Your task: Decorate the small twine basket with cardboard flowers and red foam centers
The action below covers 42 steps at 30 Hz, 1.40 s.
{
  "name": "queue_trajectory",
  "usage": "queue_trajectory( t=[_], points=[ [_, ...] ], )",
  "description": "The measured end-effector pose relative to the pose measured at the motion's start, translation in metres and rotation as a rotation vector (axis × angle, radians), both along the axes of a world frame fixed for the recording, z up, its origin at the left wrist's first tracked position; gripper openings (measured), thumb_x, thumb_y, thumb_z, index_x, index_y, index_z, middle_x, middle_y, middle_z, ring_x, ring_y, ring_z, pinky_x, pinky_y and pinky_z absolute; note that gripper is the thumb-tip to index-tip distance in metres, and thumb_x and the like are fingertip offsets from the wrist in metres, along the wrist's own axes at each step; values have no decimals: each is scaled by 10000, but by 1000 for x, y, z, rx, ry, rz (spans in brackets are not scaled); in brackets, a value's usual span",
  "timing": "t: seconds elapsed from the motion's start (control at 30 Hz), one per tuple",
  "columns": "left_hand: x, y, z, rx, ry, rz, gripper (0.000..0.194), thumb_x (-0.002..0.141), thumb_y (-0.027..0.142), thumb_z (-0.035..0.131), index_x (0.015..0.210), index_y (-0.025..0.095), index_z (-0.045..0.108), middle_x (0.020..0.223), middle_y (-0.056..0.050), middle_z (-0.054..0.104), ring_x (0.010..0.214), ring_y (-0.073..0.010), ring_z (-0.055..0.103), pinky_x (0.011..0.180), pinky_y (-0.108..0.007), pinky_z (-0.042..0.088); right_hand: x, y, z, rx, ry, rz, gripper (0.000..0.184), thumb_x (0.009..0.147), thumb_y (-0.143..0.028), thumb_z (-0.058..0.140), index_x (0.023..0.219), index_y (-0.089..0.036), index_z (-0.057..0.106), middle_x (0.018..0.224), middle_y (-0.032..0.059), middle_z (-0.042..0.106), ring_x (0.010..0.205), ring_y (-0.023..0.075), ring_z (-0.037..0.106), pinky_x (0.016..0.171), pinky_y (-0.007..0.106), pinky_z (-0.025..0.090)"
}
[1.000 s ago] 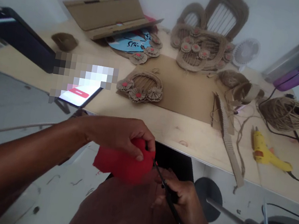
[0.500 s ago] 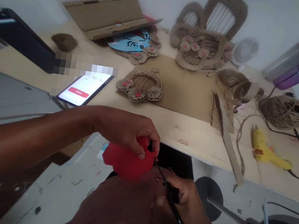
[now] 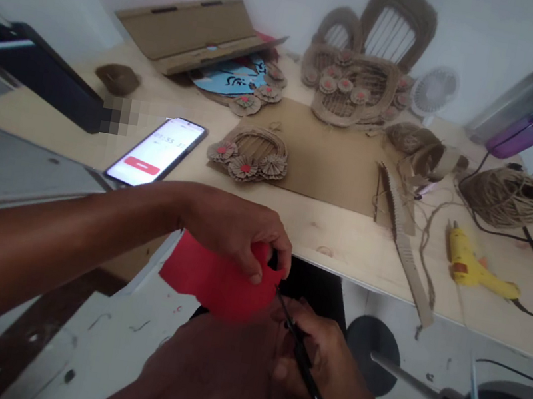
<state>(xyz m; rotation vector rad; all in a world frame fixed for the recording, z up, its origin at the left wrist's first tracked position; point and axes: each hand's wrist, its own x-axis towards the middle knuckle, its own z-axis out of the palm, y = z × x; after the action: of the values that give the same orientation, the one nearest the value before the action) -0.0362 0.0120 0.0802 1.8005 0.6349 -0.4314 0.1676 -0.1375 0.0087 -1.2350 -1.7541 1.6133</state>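
Between the thumb and fingers of my left hand (image 3: 236, 232) is a thin red sheet (image 3: 213, 282), paper or felt, hanging over my lap. My right hand (image 3: 318, 349) is closed around black-handled scissors (image 3: 297, 339). Their blade tips meet the right edge of the red sheet, just below my left fingertips. Beyond my left hand, on the table, lies a small twine-wrapped frame (image 3: 253, 153) with pleated paper rosettes that have red centres.
A lit phone (image 3: 156, 154) lies at the left on the table (image 3: 336, 237). A yellow glue gun (image 3: 481, 267), a twine ball (image 3: 509, 197) and a corrugated strip (image 3: 406, 255) are at the right. Twine frames (image 3: 360, 86) and a cardboard box (image 3: 196, 33) stand at the back.
The red sheet has swung out further to the left, showing more of its surface. My left hand has shifted slightly right, and the scissors stay at the sheet's edge.
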Motion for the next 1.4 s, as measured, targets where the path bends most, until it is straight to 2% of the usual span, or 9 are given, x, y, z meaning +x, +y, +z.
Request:
queue_trajectory(
  t=[0.13, 0.27, 0.37, 0.63, 0.87, 1.1, 1.4],
  points=[
    [3, 0, 2, 30, 18, -28, 364, 731, 192, 650, 1092, 221, 688, 828, 0, 739, 724, -163, 650, 601, -213, 466, 0, -2, -3, 7, 15, -34, 443, 849, -534, 601, 1156, -221, 658, 991, 68, 679, 964, 262, 622, 885, 389, 471],
    [6, 0, 4, 35, 35, -35, 425, 723, 202, 661, 1147, 214, 655, 860, -10, 739, 739, -168, 653, 637, -224, 474, 3, -4, -6, 1, 1, -42, 402, 862, -525, 585, 1085, -202, 671, 824, 31, 668, 800, 215, 623, 837, 353, 479],
    [9, 1, 6, 41, 51, -39, 453, 724, 209, 661, 1177, 212, 637, 864, -14, 732, 742, -172, 651, 647, -233, 474, 3, -3, -7, 8, -20, -33, 374, 853, -521, 598, 1018, -195, 681, 753, 14, 651, 761, 203, 611, 796, 326, 488],
    [11, 3, 5, 54, 37, -58, 463, 724, 213, 672, 1186, 216, 635, 881, -23, 723, 775, -172, 651, 675, -236, 475, 0, -1, -8, 18, -12, -36, 348, 855, -517, 597, 953, -193, 677, 792, 26, 656, 802, 212, 607, 740, 306, 486],
    [15, 5, 4, 43, 37, -75, 466, 722, 218, 667, 1187, 209, 635, 790, -2, 714, 656, -145, 615, 565, -204, 447, -1, 2, -4, 2, -2, -35, 361, 863, -513, 588, 946, -175, 683, 801, 27, 662, 768, 202, 604, 690, 284, 485],
    [17, 7, 3, 33, 44, -83, 485, 719, 228, 667, 1202, 209, 628, 861, -19, 725, 722, -167, 638, 638, -235, 472, -1, 1, -12, -57, 21, -82, 314, 878, -472, 589, 922, -183, 702, 800, 20, 661, 757, 194, 602, 673, 281, 490],
    [19, 8, 3, 54, 41, -101, 491, 708, 205, 664, 1198, 218, 632, 886, -19, 733, 779, -179, 650, 666, -238, 481, -2, 2, -12, -85, 66, -90, 314, 880, -467, 585, 923, -186, 719, 742, 12, 660, 795, 217, 622, 703, 287, 499]
  ],
)
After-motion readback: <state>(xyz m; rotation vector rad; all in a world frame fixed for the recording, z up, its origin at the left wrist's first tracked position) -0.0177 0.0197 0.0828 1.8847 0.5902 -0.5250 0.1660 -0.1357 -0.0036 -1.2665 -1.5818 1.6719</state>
